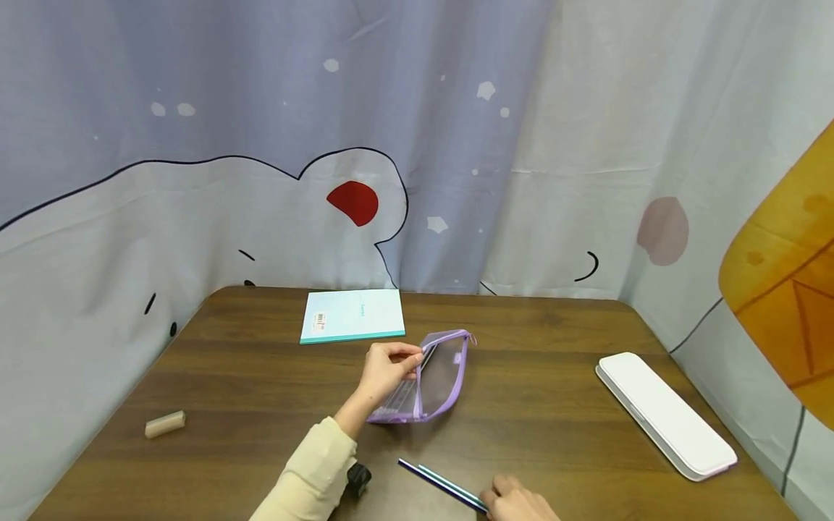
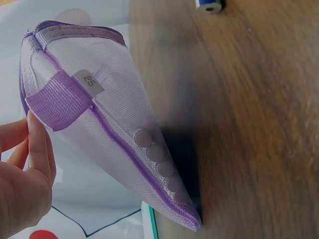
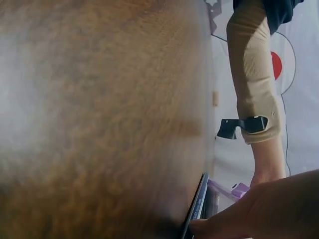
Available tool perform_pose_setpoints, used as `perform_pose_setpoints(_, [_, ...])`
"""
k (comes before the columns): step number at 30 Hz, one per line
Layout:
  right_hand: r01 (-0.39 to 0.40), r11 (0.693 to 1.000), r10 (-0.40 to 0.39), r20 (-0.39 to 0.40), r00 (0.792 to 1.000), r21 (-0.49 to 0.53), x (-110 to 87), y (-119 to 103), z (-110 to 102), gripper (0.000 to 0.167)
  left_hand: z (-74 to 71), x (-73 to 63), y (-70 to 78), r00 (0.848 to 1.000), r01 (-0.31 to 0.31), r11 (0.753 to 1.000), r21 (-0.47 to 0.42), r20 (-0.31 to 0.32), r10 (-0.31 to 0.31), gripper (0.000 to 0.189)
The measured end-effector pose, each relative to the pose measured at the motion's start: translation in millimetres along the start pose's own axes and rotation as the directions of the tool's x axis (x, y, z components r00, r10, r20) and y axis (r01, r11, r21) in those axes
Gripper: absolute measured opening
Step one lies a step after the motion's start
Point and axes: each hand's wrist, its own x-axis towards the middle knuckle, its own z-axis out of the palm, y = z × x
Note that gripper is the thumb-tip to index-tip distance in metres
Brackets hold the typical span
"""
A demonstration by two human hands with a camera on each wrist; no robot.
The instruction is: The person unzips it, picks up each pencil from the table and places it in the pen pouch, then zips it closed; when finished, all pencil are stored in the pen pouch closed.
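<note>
My left hand [image 1: 386,369] pinches the upper edge of a purple-trimmed mesh pencil pouch [image 1: 454,387], tilted up over the middle of the table with its mouth spread. In the left wrist view, the pouch [image 2: 119,74] shows a purple fabric tab [image 2: 62,102] right at the fingertips and a small label reading 25. Low at the front, my right hand [image 1: 517,501] grips two slim pencils, a dark blue pencil [image 1: 433,478] and a teal pencil [image 1: 449,483] lying side by side, pointing toward the left. The right wrist view shows only part of that hand [image 3: 229,219].
A pale blue notebook [image 1: 352,315] lies at the back edge of the table. At the right stands a long white case [image 1: 666,416], and a small beige block [image 1: 165,425] lies at the left. A printed curtain [image 1: 456,145] hangs behind the table [image 1: 260,376].
</note>
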Motion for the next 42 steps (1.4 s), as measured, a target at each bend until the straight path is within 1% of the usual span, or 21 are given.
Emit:
perform_pose_setpoints(3, [0.001, 0.999, -0.002, 0.039, 0.999, 0.032, 3.2, 2, -3, 0.011, -0.3, 0.6, 0.3, 1.000, -0.001, 1.000, 0.004, -0.002, 0.001, 0.015])
perform_pose_setpoints(7, [0.009, 0.995, -0.021, 0.113, 0.993, 0.104, 8.8, 7, -8, 0.017, -0.4, 1.2, -0.7, 1.000, -0.008, 1.000, 0.015, 0.003, 0.008, 0.015])
perform_pose_setpoints(9, [0.013, 0.991, -0.031, 0.134, 0.990, 0.136, 10.6, 9, -10, 0.019, -0.2, 1.3, -1.0, 1.000, -0.008, 1.000, 0.013, 0.007, 0.008, 0.015])
perform_pose_setpoints(11, [0.018, 0.987, -0.040, 0.135, 0.990, 0.160, 11.5, 10, -12, 0.020, 0.0, 0.5, -0.2, 1.000, -0.007, 1.000, 0.004, 0.013, 0.006, 0.016])
perform_pose_setpoints(13, [0.027, 0.981, -0.050, 0.117, 0.992, 0.191, 12.4, 12, -14, 0.019, -0.1, -1.2, 3.5, 1.000, 0.002, 1.000, -0.007, 0.019, -0.002, 0.016])
perform_pose_setpoints(14, [0.038, 0.975, -0.061, 0.099, 0.993, 0.219, 12.5, 13, -15, 0.018, -0.2, -2.9, 6.7, 1.000, 0.001, 1.000, -0.009, 0.023, -0.001, 0.016])
perform_pose_setpoints(16, [0.052, 0.949, -0.077, 0.067, 0.995, 0.312, 13.3, 18, -19, 0.017, -0.5, -7.2, 14.5, 1.000, -0.004, 1.000, -0.007, 0.031, 0.004, 0.016])
perform_pose_setpoints(17, [0.051, 0.927, -0.077, 0.055, 0.995, 0.371, 13.7, 20, -21, 0.016, -0.6, -9.4, 18.7, 0.999, -0.006, 1.000, -0.003, 0.033, 0.006, 0.016])
perform_pose_setpoints(19, [0.029, 0.868, -0.055, 0.036, 0.998, 0.496, 14.9, 27, -26, 0.016, -0.9, -13.7, 26.4, 1.000, -0.011, 1.000, 0.009, 0.029, 0.011, 0.016])
perform_pose_setpoints(21, [-0.027, 0.784, -0.001, 0.045, 0.999, 0.621, 17.8, 34, -33, 0.019, -1.3, -16.3, 30.9, 1.000, -0.011, 1.000, 0.018, 0.021, 0.011, 0.015])
perform_pose_setpoints(23, [-0.094, 0.703, 0.077, 0.056, 0.995, 0.705, 21.9, 42, -40, 0.025, -1.9, -16.6, 31.7, 1.000, -0.013, 1.000, 0.025, 0.015, 0.013, 0.015])
perform_pose_setpoints(26, [-0.170, 0.583, 0.190, 0.070, 0.979, 0.794, 30.5, 55, -50, 0.036, -2.5, -13.0, 26.3, 1.000, -0.018, 0.999, 0.027, 0.022, 0.018, 0.014])
perform_pose_setpoints(27, [-0.185, 0.558, 0.225, 0.068, 0.972, 0.809, 34.0, 59, -54, 0.038, -2.4, -10.9, 22.8, 0.999, -0.019, 1.000, 0.024, 0.026, 0.018, 0.015])
perform_pose_setpoints(31, [-0.217, 0.475, 0.340, 0.049, 0.939, 0.853, 49.5, 74, -64, 0.043, -1.6, -3.4, 8.0, 0.999, -0.015, 1.000, 0.013, 0.029, 0.014, 0.015])
perform_pose_setpoints(33, [-0.233, 0.426, 0.378, 0.062, 0.924, 0.874, 58.2, 78, -65, 0.044, -1.0, -0.6, 3.0, 1.000, -0.016, 1.000, 0.019, 0.013, 0.016, 0.015])
perform_pose_setpoints(35, [-0.245, 0.364, 0.397, 0.089, 0.914, 0.898, 67.2, 80, -64, 0.044, -0.4, 1.3, 1.2, 0.999, -0.028, 0.999, 0.033, -0.014, 0.029, 0.015])
perform_pose_setpoints(37, [-0.258, 0.307, 0.395, 0.124, 0.910, 0.916, 76.0, 80, -62, 0.045, -0.1, 2.5, 0.8, 0.999, -0.034, 0.998, 0.047, -0.038, 0.036, 0.014])
perform_pose_setpoints(38, [-0.263, 0.285, 0.389, 0.140, 0.911, 0.921, 80.1, 79, -60, 0.046, 0.3, 3.2, 0.7, 0.998, -0.043, 0.998, 0.055, -0.046, 0.045, 0.014])
perform_pose_setpoints(40, [-0.276, 0.253, 0.371, 0.170, 0.913, 0.927, 88.1, 75, -56, 0.047, 0.9, 4.1, 1.4, 0.997, -0.040, 0.998, 0.057, -0.057, 0.043, 0.014])
perform_pose_setpoints(42, [-0.279, 0.239, 0.338, 0.190, 0.922, 0.930, 95.4, 69, -52, 0.048, 1.4, 4.7, 1.7, 0.998, -0.028, 0.998, 0.055, -0.060, 0.031, 0.013])
